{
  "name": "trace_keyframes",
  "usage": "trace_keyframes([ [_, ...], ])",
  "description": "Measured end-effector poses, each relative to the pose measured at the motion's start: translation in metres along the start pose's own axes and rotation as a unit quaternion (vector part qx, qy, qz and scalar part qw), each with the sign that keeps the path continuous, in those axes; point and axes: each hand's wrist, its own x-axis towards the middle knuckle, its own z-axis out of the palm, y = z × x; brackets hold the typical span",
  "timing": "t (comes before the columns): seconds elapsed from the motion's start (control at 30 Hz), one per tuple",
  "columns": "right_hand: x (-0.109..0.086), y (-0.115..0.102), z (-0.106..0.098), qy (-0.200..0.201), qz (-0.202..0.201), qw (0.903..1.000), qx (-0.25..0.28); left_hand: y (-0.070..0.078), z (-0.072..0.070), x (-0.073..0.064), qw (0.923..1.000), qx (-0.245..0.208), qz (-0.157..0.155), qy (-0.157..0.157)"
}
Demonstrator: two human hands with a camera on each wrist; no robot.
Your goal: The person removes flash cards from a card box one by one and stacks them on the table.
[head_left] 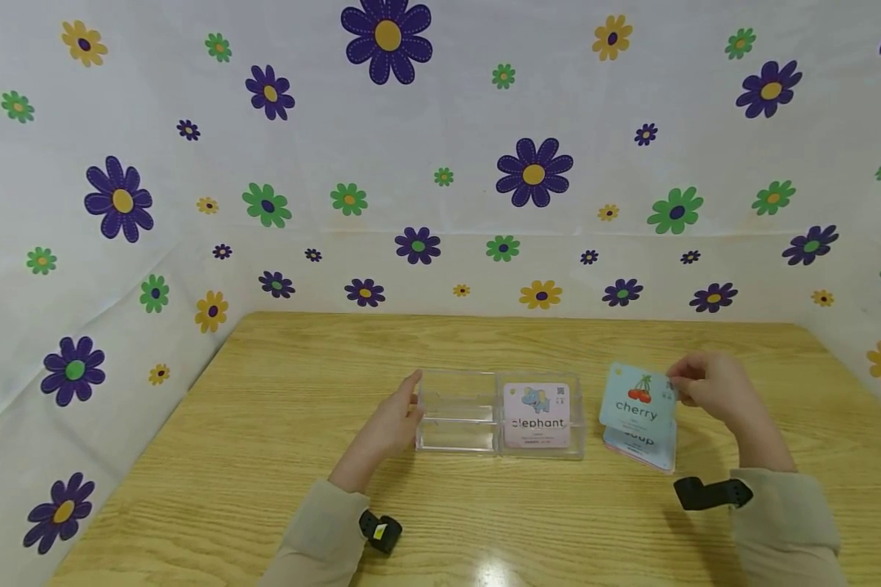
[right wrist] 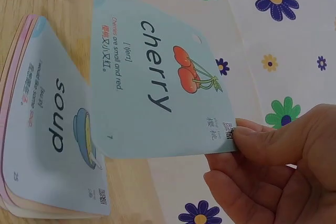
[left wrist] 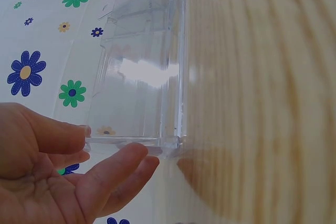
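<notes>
Near the middle of the light wooden table (head_left: 264,456), a clear plastic two-compartment box (head_left: 499,412) stands with its long side facing the person. Its right compartment holds a pale pink picture card printed "elephant" (head_left: 537,416), lying face up; the left compartment shows only clear plastic. The left hand (head_left: 391,424) rests at the box's left end, fingers straight and relaxed, their tips touching the end wall; in the left wrist view the fingertips (left wrist: 131,156) lie against the bottom corner of the clear wall, gripping nothing. To the right of the box, toward the table's right edge, the right hand (head_left: 708,387) pinches a light blue picture card printed "cherry" (head_left: 637,399) by its upper right corner, thumb on the face and fingers behind, as the right wrist view shows plainly (right wrist: 157,82). That card is lifted and tilted, its lower edge above a small stack of cards (head_left: 642,447) lying on the wood just right of the box. The top card of the stack is light blue and reads "soup" (right wrist: 58,129), with pinkish card edges beneath it. Both forearms wear beige sleeves (head_left: 316,538), and a black strap (head_left: 708,492) circles each wrist. White cloth printed with purple, green and yellow flowers (head_left: 440,163) rises behind the table's far edge and along its sides.
</notes>
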Motion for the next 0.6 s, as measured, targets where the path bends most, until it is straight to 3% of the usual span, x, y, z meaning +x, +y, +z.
trace_keyframes([
  [0.17,-0.023,-0.038,-0.005,-0.032,0.037,0.9988,-0.001,0.001,0.0,-0.001,0.9999,-0.011,-0.003,-0.008],
  [0.27,-0.032,-0.049,-0.008,-0.06,0.04,0.9974,0.005,0.002,-0.001,-0.001,0.9998,-0.017,-0.003,-0.011],
  [0.6,-0.027,-0.032,-0.003,-0.094,0.054,0.994,0.007,0.0,0.0,0.0,0.9999,-0.008,0.005,-0.005],
])
